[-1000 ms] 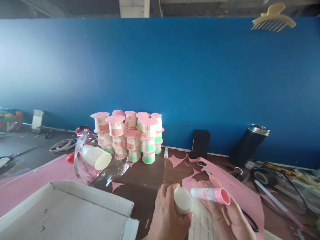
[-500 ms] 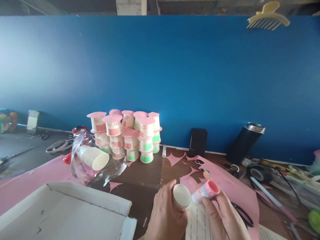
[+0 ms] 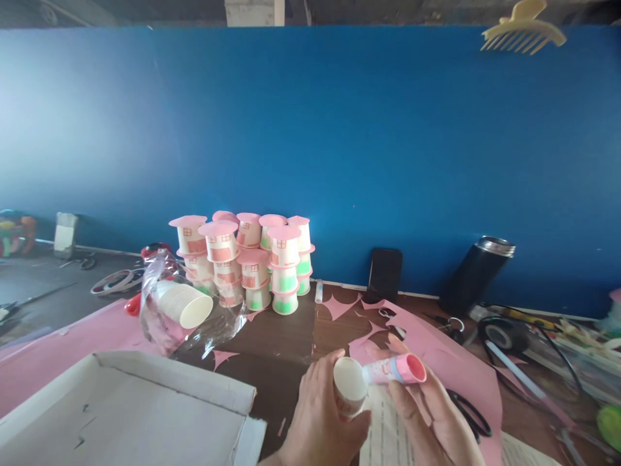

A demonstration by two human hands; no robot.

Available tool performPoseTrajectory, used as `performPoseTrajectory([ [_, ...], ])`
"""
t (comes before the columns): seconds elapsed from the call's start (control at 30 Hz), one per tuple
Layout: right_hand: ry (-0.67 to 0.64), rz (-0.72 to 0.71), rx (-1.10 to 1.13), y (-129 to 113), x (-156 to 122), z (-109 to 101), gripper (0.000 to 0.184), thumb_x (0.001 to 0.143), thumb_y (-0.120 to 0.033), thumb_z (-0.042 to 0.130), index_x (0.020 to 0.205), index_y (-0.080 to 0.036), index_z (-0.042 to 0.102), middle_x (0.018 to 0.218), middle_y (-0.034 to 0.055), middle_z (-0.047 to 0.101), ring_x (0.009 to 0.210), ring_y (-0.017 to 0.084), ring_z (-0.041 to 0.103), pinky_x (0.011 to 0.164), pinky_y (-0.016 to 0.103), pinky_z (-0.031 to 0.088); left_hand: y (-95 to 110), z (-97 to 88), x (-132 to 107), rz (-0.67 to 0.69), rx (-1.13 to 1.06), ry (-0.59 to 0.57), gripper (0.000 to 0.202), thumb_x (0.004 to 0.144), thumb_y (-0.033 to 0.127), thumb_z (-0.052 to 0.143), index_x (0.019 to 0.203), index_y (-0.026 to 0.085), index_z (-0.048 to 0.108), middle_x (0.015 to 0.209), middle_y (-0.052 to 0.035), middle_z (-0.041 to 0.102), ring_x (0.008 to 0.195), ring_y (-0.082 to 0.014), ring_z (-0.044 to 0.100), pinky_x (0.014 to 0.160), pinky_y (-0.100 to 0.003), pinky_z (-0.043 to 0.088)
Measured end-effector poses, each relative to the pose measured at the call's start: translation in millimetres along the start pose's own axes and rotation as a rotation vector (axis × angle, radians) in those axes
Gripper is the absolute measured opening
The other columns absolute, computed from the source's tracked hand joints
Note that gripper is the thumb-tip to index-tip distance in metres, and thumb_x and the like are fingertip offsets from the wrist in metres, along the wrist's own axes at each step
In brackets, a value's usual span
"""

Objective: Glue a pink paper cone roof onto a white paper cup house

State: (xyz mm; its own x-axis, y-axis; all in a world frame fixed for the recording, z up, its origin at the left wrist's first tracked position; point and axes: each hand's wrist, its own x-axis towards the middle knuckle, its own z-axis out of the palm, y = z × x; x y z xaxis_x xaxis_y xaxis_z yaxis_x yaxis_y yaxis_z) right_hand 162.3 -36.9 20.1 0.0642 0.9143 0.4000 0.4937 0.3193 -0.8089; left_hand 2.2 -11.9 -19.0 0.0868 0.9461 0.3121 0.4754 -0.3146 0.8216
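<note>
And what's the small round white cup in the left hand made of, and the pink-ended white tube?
The small round white cup looks like matte paper: its surface seems dull and opaque. The pink-ended white tube is probably smooth plastic: its pink end looks evenly coloured.

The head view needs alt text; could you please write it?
The left hand holds a paper cup; the right hand holds a patterned tube, apparently touching the cup's rim. Behind them, pink-topped cups stand stacked before a blue wall.

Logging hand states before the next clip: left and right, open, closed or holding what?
Left hand: closed around a paper cup, its mouth facing up toward the camera.
Right hand: holding a glue stick, one end at the cup's rim.
</note>
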Motion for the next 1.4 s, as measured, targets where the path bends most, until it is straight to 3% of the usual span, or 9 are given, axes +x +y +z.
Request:
performPoseTrajectory([
  [0.13, 0.017, 0.058, 0.046, 0, -1, 2, 0.05, 0.09, -0.045, 0.057, 0.136, -0.027, 0.051, 0.14, 0.0072, 0.057, 0.134, 0.029, 0.046, 0.108, 0.045, 0.044, 10, -9.6, 5, -0.074, -0.017, -0.079, 0.051, 0.062, 0.017, 0.067, 0.112, 0.018, 0.057, 0.111, -0.0102, 0.063, 0.106, -0.0288, 0.058, 0.094, -0.048, 0.047],
  [0.3, -0.003, 0.014, -0.08, 8, 1, -1, 0.046, 0.092, -0.044, 0.054, 0.135, -0.028, 0.052, 0.141, 0.005, 0.056, 0.136, 0.029, 0.043, 0.111, 0.047, 0.04, 14, -11.2, 6, -0.035, 0.014, -0.038, 0.044, 0.063, 0.015, 0.062, 0.107, 0.021, 0.058, 0.107, -0.0088, 0.057, 0.103, -0.0263, 0.056, 0.091, -0.045, 0.048],
  [0.4, -0.013, -0.075, -0.176, 7, 3, -1, 0.041, 0.095, -0.04, 0.049, 0.134, -0.027, 0.053, 0.141, 0.0049, 0.056, 0.138, 0.028, 0.04, 0.113, 0.047, 0.037, 9, -7.0, 5, 0.004, 0.031, -0.025, 0.046, 0.064, 0.014, 0.06, 0.109, 0.021, 0.056, 0.106, -0.0083, 0.058, 0.102, -0.0263, 0.057, 0.091, -0.045, 0.048],
  [0.6, 0.047, -0.133, -0.223, 8, 6, -2, 0.04, 0.095, -0.041, 0.049, 0.132, -0.028, 0.051, 0.136, 0.0063, 0.06, 0.128, 0.027, 0.053, 0.104, 0.043, 0.048, 2, -1.2, 3, 0.046, 0.044, 0.053, 0.055, 0.063, 0.012, 0.059, 0.116, 0.021, 0.051, 0.108, -0.0084, 0.062, 0.103, -0.0263, 0.06, 0.093, -0.045, 0.048],
  [0.73, 0.008, -0.097, -0.268, 13, 5, -7, 0.042, 0.093, -0.045, 0.049, 0.132, -0.028, 0.052, 0.131, 0.0075, 0.063, 0.126, 0.031, 0.055, 0.105, 0.052, 0.044, 10, -8.5, 5, -0.022, 0.035, -0.04, 0.051, 0.064, 0.012, 0.058, 0.114, 0.02, 0.054, 0.109, -0.0094, 0.064, 0.103, -0.0266, 0.061, 0.093, -0.044, 0.049],
  [0.87, 0.024, -0.046, -0.236, 14, 5, -11, 0.051, 0.094, -0.048, 0.046, 0.141, -0.026, 0.042, 0.14, 0.0089, 0.055, 0.131, 0.032, 0.049, 0.103, 0.052, 0.047, 13, -13.8, 7, -0.069, 0.016, -0.085, 0.053, 0.065, 0.014, 0.058, 0.117, 0.02, 0.055, 0.114, -0.01, 0.064, 0.107, -0.0275, 0.06, 0.096, -0.046, 0.047],
  [1.03, 0.122, -0.025, -0.179, 14, 8, -13, 0.054, 0.095, -0.049, 0.044, 0.144, -0.026, 0.038, 0.141, 0.0093, 0.054, 0.136, 0.033, 0.043, 0.111, 0.057, 0.034, 2, -11.7, 5, -0.067, -0.019, -0.082, 0.064, 0.066, 0.012, 0.055, 0.129, 0.022, 0.047, 0.126, -0.0093, 0.059, 0.117, -0.0269, 0.055, 0.102, -0.047, 0.043],
  [1.23, -0.007, -0.033, -0.058, 6, 6, -7, 0.047, 0.096, -0.042, 0.047, 0.142, -0.03, 0.04, 0.143, 0.0049, 0.053, 0.136, 0.027, 0.044, 0.111, 0.05, 0.038, -1, -14.4, 0, 0.0, -0.012, -0.135, 0.074, 0.064, 0.007, 0.052, 0.135, 0.024, 0.041, 0.13, -0.0089, 0.055, 0.122, -0.0263, 0.051, 0.105, -0.047, 0.042],
  [1.4, -0.044, -0.043, -0.091, 10, 1, -3, 0.041, 0.097, -0.04, 0.047, 0.136, -0.028, 0.046, 0.144, 0.0061, 0.052, 0.137, 0.026, 0.043, 0.111, 0.046, 0.039, 5, -14.7, 3, 0.004, -0.057, -0.136, 0.07, 0.065, 0.009, 0.054, 0.132, 0.026, 0.043, 0.124, -0.008, 0.057, 0.114, -0.0249, 0.055, 0.098, -0.044, 0.046],
])
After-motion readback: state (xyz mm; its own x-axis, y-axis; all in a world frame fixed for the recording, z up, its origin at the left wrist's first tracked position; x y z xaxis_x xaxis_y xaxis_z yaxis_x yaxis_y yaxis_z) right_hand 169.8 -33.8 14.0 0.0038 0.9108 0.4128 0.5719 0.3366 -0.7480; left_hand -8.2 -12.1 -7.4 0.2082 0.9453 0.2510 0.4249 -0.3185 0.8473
